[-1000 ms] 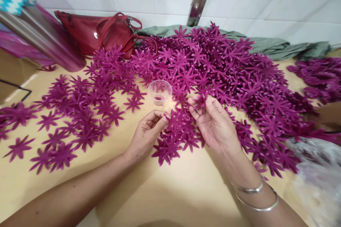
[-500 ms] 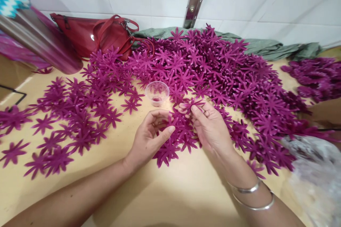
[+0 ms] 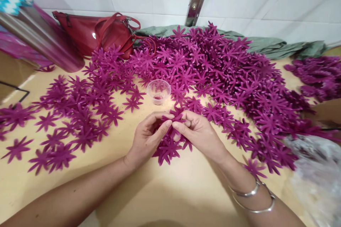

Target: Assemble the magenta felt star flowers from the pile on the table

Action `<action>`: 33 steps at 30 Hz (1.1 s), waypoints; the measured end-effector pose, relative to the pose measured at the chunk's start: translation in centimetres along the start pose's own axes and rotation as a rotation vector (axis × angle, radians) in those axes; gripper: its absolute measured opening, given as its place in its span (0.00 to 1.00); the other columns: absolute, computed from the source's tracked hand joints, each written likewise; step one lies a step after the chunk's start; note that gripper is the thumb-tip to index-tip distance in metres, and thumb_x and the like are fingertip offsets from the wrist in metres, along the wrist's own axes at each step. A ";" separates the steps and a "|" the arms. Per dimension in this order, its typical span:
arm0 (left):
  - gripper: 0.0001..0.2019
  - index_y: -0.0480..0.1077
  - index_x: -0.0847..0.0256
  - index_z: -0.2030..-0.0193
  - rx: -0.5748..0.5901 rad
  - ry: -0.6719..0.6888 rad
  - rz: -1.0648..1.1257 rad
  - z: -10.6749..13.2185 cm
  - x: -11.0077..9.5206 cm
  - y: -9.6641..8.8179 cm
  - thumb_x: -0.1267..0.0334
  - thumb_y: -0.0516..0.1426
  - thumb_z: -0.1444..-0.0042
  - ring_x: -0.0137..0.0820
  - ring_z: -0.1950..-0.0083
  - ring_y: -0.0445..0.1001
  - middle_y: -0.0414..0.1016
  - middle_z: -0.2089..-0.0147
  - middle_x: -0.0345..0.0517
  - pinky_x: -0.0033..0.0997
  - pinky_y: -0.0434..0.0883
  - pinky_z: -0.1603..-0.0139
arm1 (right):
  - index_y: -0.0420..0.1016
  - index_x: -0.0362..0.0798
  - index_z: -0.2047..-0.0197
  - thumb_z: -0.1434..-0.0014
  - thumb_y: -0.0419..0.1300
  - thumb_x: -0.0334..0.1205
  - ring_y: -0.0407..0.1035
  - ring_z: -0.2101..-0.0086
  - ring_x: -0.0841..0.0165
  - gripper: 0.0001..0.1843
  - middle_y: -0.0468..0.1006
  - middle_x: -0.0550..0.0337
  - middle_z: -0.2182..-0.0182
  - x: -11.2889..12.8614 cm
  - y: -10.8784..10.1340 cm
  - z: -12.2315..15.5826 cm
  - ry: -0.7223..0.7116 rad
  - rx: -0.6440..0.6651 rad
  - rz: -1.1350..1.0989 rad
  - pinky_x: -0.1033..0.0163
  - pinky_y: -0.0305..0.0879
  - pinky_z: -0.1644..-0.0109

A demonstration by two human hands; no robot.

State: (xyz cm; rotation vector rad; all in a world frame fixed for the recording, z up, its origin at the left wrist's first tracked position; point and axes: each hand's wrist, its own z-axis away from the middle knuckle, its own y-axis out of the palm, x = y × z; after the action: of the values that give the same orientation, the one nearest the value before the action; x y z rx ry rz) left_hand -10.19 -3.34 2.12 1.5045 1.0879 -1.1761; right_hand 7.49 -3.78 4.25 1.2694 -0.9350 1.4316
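My left hand (image 3: pixel 147 136) and my right hand (image 3: pixel 198 131) meet over the tan table (image 3: pixel 170 188), fingertips pinched together on a magenta star-shaped flower piece (image 3: pixel 176 117). Under both hands lies a small cluster of the same pieces (image 3: pixel 167 149). A small clear plastic cup (image 3: pixel 159 91) with a bit of pink at its bottom stands just beyond my fingers. A big heap of magenta flower pieces (image 3: pixel 213 64) fills the middle and right of the table. Single pieces are spread out flat on the left (image 3: pixel 77 113).
A red handbag (image 3: pixel 98 33) lies at the back left by the tiled wall. A metal tube (image 3: pixel 39 40) slants across the left. Green cloth (image 3: pixel 266 46) runs along the back. Another magenta pile (image 3: pixel 317 76) and a clear plastic bag (image 3: pixel 317 173) sit at the right.
My right hand drew back from the heap with a flower piece and met my left hand, and now both pinch it together.
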 end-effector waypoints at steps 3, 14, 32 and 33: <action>0.04 0.81 0.57 0.56 -0.028 -0.043 0.023 0.0 0.1 0.1 0.61 0.64 0.35 0.32 0.52 0.81 0.84 0.56 0.44 0.29 0.76 0.47 | 0.67 0.50 0.72 0.38 0.69 0.57 0.66 0.80 0.74 0.23 0.73 0.68 0.81 -0.2 0.0 0.0 -0.060 -0.036 0.085 0.68 0.58 0.76; 0.10 0.79 0.59 0.58 -0.161 -0.083 0.055 -0.4 0.1 0.3 0.55 0.66 0.37 0.29 0.59 0.76 0.80 0.61 0.42 0.26 0.74 0.56 | 0.70 0.51 0.74 0.30 0.63 0.49 0.61 0.76 0.71 0.21 0.70 0.66 0.77 0.2 -2.3 -0.2 -0.315 -0.339 0.216 0.63 0.59 0.69; 0.06 0.78 0.58 0.55 -0.130 -0.001 0.008 -0.2 0.6 0.0 0.59 0.62 0.32 0.29 0.54 0.77 0.80 0.57 0.44 0.26 0.74 0.50 | 0.76 0.51 0.62 0.36 0.66 0.36 0.70 0.65 0.68 0.03 0.75 0.63 0.67 -0.8 -1.8 -1.0 -0.422 -0.545 0.263 0.62 0.67 0.58; 0.06 0.77 0.58 0.55 -0.137 -0.017 0.025 -0.2 0.6 0.0 0.59 0.63 0.32 0.29 0.56 0.77 0.79 0.58 0.44 0.26 0.74 0.52 | 0.75 0.50 0.61 0.35 0.66 0.36 0.70 0.64 0.67 0.03 0.75 0.62 0.66 -0.9 -1.9 -1.0 -0.437 -0.588 0.279 0.60 0.68 0.56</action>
State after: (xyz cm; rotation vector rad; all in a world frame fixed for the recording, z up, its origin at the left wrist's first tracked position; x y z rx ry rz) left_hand -10.05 -3.09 1.57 1.3957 1.1124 -1.0731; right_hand 9.11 -2.53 3.15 1.0357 -1.7352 0.9664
